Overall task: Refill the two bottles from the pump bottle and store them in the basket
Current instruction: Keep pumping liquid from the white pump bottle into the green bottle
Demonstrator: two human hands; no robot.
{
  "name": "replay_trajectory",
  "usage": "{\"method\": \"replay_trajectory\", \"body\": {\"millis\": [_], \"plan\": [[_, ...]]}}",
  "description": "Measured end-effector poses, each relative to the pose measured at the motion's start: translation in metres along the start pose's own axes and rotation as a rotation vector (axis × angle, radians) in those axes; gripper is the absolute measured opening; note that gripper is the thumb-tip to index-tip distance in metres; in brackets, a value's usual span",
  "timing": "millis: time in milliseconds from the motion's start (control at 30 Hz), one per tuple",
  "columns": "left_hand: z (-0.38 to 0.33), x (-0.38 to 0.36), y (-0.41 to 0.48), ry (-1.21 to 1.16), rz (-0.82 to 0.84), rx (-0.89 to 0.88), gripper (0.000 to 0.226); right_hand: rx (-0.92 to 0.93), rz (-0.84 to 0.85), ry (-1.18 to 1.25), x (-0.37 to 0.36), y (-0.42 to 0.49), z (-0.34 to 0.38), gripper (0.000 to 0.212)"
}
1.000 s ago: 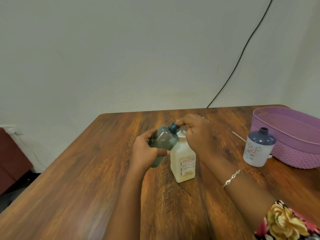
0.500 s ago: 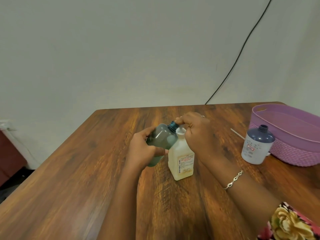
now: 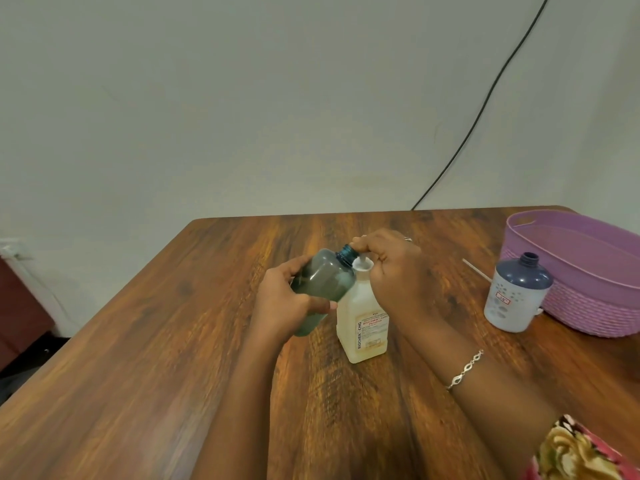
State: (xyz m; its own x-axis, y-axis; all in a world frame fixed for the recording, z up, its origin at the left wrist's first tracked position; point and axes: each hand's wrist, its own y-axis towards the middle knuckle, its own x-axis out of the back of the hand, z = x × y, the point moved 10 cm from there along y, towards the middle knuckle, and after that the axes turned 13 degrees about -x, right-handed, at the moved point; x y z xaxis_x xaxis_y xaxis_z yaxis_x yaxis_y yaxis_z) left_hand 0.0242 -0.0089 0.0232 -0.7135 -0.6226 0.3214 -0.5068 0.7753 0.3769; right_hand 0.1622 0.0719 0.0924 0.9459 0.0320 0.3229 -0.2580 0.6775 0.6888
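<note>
My left hand (image 3: 281, 304) grips a translucent grey-green bottle (image 3: 323, 278), tilted so its open blue neck sits at the nozzle of the pump bottle. The pump bottle (image 3: 363, 323) is cream-white with a red-printed label and stands upright mid-table. My right hand (image 3: 398, 271) is closed over its pump head, which it hides. A second bottle (image 3: 516, 294), white below and dark blue on top, stands uncapped to the right, against the purple basket (image 3: 588, 306).
A thin white stick, perhaps a pump tube (image 3: 476, 270), lies on the wooden table (image 3: 138, 358) behind the blue-white bottle. A black cable (image 3: 485, 98) runs down the wall behind the table. A dark red piece of furniture (image 3: 17, 306) stands off the left edge.
Both hands and the two bottles stay in the same pose. The view has shifted slightly as my head moved.
</note>
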Motion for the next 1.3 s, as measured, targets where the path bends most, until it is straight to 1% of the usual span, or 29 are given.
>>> {"method": "replay_trajectory", "body": {"millis": [167,200,267,333,367,467,567,633,733,833,867,967,1033,1167,1300], "plan": [[0.004,-0.004,-0.005,-0.049,-0.01,0.024,0.072,-0.017,0.009,0.023,-0.004,0.0,-0.007,0.04],[0.002,-0.005,-0.005,-0.057,-0.007,0.02,0.071,-0.023,0.012,0.029,-0.004,0.001,-0.007,0.038],[-0.002,-0.003,-0.004,-0.056,-0.009,0.008,0.07,-0.068,0.029,0.03,-0.004,0.008,-0.009,0.026],[-0.005,0.0,-0.002,-0.04,-0.016,-0.003,0.073,-0.136,0.056,0.029,-0.006,0.016,-0.016,0.026],[-0.006,0.001,-0.001,-0.032,-0.017,-0.005,0.074,-0.135,0.049,0.024,-0.005,0.016,-0.015,0.027],[-0.004,-0.001,0.0,-0.029,-0.003,-0.001,0.072,-0.037,-0.033,-0.019,-0.001,0.006,-0.005,0.025],[-0.001,-0.004,-0.002,-0.034,-0.004,0.021,0.069,0.003,-0.043,-0.067,-0.003,-0.001,-0.006,0.025],[0.0,-0.005,-0.003,-0.04,-0.005,0.029,0.066,-0.008,-0.036,-0.044,-0.002,-0.001,-0.007,0.031],[-0.003,-0.005,-0.002,-0.045,-0.008,0.021,0.067,-0.038,0.003,-0.018,-0.002,0.006,-0.005,0.025],[-0.007,-0.002,0.001,-0.029,-0.01,0.004,0.069,-0.143,0.087,-0.035,-0.008,0.021,-0.012,0.028],[-0.007,-0.001,0.002,-0.021,-0.012,0.001,0.07,-0.138,0.082,-0.044,-0.008,0.021,-0.012,0.029],[-0.003,0.0,0.0,-0.014,-0.005,0.015,0.072,-0.048,0.017,-0.048,-0.006,0.01,-0.006,0.026],[-0.001,-0.003,-0.003,-0.029,0.01,0.02,0.069,-0.034,0.019,-0.056,-0.009,0.006,-0.009,0.024],[-0.001,-0.005,-0.005,-0.056,0.005,0.026,0.068,-0.053,0.023,-0.034,-0.007,0.007,-0.008,0.028],[-0.007,-0.002,-0.001,-0.073,-0.005,0.007,0.069,-0.109,0.08,-0.039,-0.007,0.023,-0.008,0.028]]}}
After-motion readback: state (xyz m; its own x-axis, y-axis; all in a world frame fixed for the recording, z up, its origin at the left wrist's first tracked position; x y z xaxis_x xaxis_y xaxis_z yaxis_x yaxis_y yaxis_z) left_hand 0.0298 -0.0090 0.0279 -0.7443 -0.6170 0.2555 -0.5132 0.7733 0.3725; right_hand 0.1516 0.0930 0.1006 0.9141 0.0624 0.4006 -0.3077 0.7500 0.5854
